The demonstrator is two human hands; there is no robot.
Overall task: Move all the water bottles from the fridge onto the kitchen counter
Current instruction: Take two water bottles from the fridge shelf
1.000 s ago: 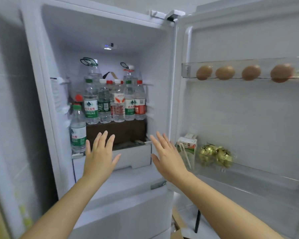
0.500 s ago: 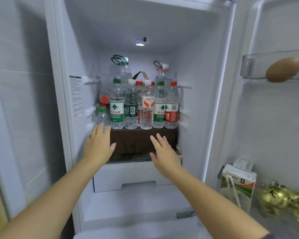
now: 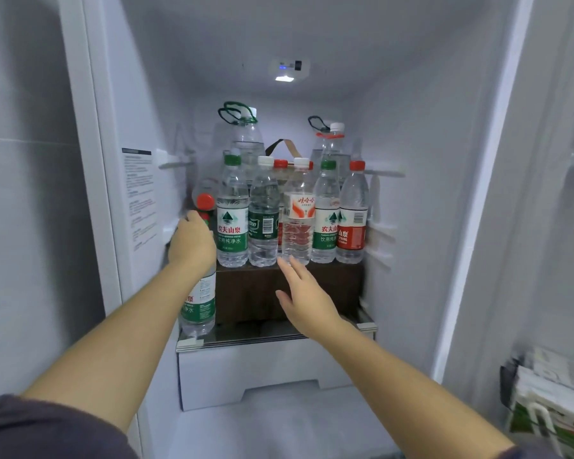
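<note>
Several water bottles stand in a row on a dark brown box (image 3: 332, 286) inside the open fridge, among them a green-label bottle (image 3: 232, 223) and a white-cap bottle with a red label (image 3: 298, 223). Two large handled jugs (image 3: 244, 134) stand behind them. A red-cap bottle (image 3: 205, 201) sits at the far left. My left hand (image 3: 193, 241) is wrapped around the top of a lower green-label bottle (image 3: 198, 306) that stands on the glass shelf (image 3: 279, 336). My right hand (image 3: 307, 296) is open, fingertips just below the white-cap bottle.
A white drawer (image 3: 262, 369) sits under the glass shelf. The fridge's left wall carries a printed sticker (image 3: 138, 197). On the open door at the right, a shelf holds a green-and-white carton (image 3: 550, 412).
The view has come closer to the fridge. Both hands reached deeper in; the left hand rose and closed over the lower green-label bottle, the right hand moved up toward the row.
</note>
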